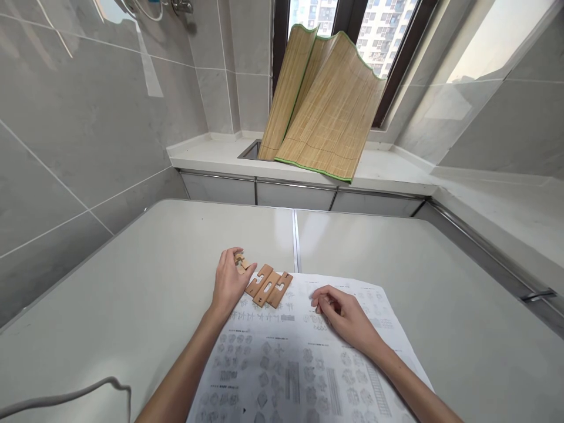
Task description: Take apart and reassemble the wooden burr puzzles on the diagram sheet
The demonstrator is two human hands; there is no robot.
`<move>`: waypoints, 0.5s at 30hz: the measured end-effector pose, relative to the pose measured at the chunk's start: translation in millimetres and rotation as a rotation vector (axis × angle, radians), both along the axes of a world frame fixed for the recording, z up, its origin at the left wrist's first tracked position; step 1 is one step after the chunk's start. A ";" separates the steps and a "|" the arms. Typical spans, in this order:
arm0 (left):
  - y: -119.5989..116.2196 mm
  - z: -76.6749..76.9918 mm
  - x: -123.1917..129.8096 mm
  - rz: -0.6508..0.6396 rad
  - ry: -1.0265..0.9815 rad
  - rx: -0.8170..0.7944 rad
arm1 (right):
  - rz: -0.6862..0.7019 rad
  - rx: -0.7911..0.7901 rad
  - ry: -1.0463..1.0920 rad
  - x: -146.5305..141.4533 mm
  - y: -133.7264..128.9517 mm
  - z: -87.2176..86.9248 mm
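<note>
My left hand has its thumb and fingers closed round small light wooden puzzle pieces, partly covered by the fingers. Just right of it, three flat brown wooden puzzle pieces with cut-out slots lie side by side: a left one, a middle one marked 2 and a right one. They rest at the far left edge of a printed sheet. Apart from them, my right hand lies on the sheet's right side, fingers loosely curled in, with nothing visible in it.
The sheet covers the near middle of a white table with a seam down its far half. A grey cable runs across the near left corner. Beyond, a bamboo mat leans on the window over a counter sink.
</note>
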State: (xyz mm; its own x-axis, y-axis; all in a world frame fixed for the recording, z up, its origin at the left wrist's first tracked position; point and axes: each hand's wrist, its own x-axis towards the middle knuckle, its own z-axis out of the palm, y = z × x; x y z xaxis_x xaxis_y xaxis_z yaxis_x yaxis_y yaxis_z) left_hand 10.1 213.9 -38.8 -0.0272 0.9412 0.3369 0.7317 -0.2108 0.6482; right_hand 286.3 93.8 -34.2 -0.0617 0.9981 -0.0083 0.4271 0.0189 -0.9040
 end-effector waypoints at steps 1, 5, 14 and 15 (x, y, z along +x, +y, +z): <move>0.2 -0.9 0.1 0.009 0.017 0.008 | 0.001 -0.002 0.001 0.0 -0.2 0.4; 0.4 -5.2 0.5 0.047 0.130 0.022 | 0.001 -0.015 0.005 0.1 -1.1 1.3; -3.2 -3.3 -1.1 0.084 0.294 0.046 | 0.003 -0.018 -0.001 1.1 -0.6 -0.6; -3.1 -3.1 -1.7 0.084 0.304 0.049 | 0.005 -0.018 -0.002 1.2 -0.4 -0.7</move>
